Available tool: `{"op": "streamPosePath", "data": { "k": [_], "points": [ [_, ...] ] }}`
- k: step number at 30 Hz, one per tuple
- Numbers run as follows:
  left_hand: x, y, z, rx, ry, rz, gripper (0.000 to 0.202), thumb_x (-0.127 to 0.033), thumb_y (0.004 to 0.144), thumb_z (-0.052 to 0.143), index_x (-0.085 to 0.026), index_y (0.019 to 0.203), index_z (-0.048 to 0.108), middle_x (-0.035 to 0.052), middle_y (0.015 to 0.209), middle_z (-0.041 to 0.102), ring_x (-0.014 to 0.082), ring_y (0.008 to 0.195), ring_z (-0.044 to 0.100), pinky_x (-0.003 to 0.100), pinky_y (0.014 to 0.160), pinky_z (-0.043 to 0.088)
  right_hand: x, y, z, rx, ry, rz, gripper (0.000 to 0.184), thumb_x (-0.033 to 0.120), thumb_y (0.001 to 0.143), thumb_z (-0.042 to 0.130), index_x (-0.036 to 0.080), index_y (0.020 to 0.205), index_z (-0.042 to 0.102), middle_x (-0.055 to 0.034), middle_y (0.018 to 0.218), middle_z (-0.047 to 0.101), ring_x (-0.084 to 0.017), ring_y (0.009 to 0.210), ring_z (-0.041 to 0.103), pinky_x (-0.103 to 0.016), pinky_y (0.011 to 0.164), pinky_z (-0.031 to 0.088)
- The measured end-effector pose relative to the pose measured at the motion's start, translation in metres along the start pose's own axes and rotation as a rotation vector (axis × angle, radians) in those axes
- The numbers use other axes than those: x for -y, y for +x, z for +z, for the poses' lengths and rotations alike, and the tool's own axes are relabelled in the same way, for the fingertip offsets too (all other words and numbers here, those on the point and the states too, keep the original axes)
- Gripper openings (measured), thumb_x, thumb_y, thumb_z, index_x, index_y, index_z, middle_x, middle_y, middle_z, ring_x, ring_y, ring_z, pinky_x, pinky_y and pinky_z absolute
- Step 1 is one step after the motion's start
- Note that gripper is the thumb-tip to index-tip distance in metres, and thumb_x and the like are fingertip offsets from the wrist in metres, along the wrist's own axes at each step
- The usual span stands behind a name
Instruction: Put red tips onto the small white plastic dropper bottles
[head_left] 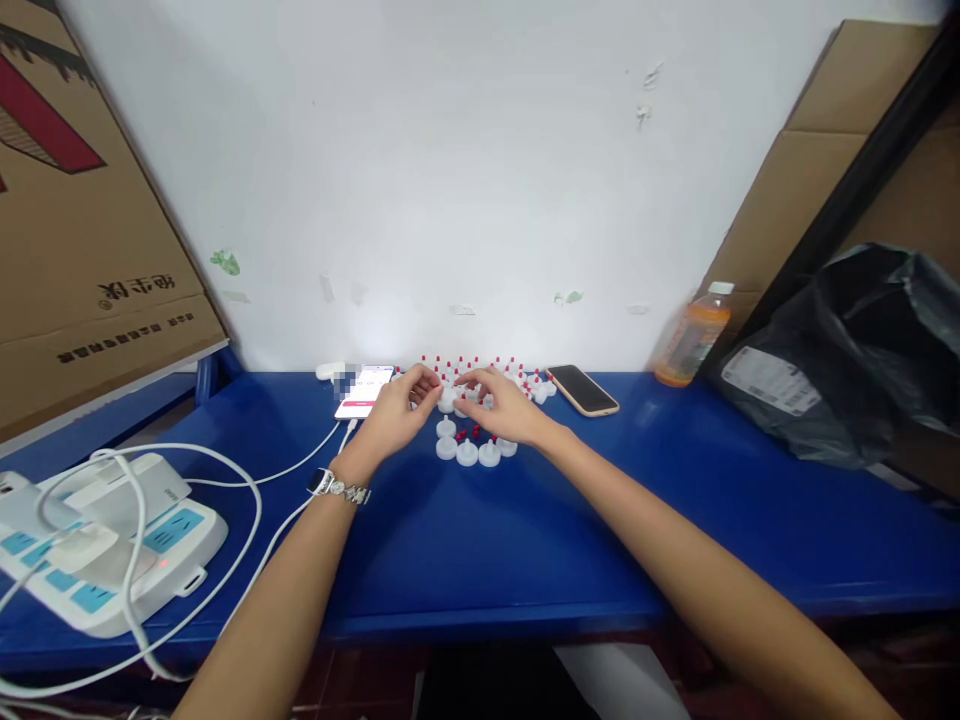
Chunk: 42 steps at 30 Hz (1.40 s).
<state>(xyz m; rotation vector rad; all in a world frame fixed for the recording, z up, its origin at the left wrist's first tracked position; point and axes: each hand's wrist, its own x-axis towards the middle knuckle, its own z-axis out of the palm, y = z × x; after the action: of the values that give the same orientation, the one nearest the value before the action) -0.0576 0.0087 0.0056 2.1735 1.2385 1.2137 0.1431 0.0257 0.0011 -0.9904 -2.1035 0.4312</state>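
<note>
Both hands meet over a cluster of small white round caps and tiny red pieces on a blue table. My left hand, with a watch on its wrist, has its fingers curled in a pinch above the caps. My right hand is pinched too, its fingertips close to those of the left. A white cap shows between the two hands; I cannot tell which hand holds it. More white caps with red tips stand in rows behind the hands by the wall.
A lit phone on a white cable lies left of the hands, a dark phone to the right. An orange drink bottle and a black bag are at the far right. Power strips with cables and cardboard occupy the left.
</note>
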Motion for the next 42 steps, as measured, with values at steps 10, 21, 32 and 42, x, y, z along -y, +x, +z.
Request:
{"op": "streamPosePath", "data": {
  "k": [10,21,32,42],
  "points": [
    [-0.034,0.000,0.031,0.191,0.086,0.137,0.024,-0.040,0.102,0.035,-0.021,0.092,0.046,-0.0004,0.082,0.053,0.0150,0.074,0.052,0.030,0.070,0.040,0.000,-0.036,-0.031,0.160,0.423,0.107,0.033,0.048,0.096,0.050,0.018,0.094,0.061,-0.0001,0.077,0.062,-0.013,0.069,0.055,-0.025,0.065,0.043],
    [-0.033,0.009,0.050,0.031,-0.128,-0.032,0.039,-0.049,0.098,0.035,-0.020,0.072,0.041,-0.0022,0.065,0.041,0.0135,0.062,0.040,0.028,0.059,0.033,0.012,-0.040,-0.036,0.014,0.058,-0.072,0.025,0.040,0.097,0.049,0.020,0.110,0.057,-0.0009,0.082,0.060,-0.014,0.073,0.054,-0.026,0.072,0.042],
    [-0.043,0.005,0.049,0.049,-0.108,-0.046,0.041,-0.048,0.099,0.033,-0.020,0.069,0.038,-0.0032,0.061,0.038,0.0124,0.058,0.037,0.028,0.057,0.030,0.020,-0.039,-0.029,-0.022,0.007,0.074,0.024,0.037,0.101,0.035,0.022,0.090,0.049,0.0008,0.073,0.055,-0.016,0.070,0.053,-0.029,0.073,0.040],
    [-0.038,0.008,0.052,0.028,-0.232,-0.010,0.040,-0.048,0.099,0.035,-0.021,0.070,0.039,-0.0021,0.065,0.040,0.0133,0.061,0.039,0.027,0.060,0.035,0.017,-0.039,-0.032,-0.025,0.208,0.076,0.028,0.041,0.102,0.034,0.022,0.084,0.044,0.0023,0.075,0.050,-0.013,0.072,0.050,-0.025,0.069,0.039]
  ]
}}
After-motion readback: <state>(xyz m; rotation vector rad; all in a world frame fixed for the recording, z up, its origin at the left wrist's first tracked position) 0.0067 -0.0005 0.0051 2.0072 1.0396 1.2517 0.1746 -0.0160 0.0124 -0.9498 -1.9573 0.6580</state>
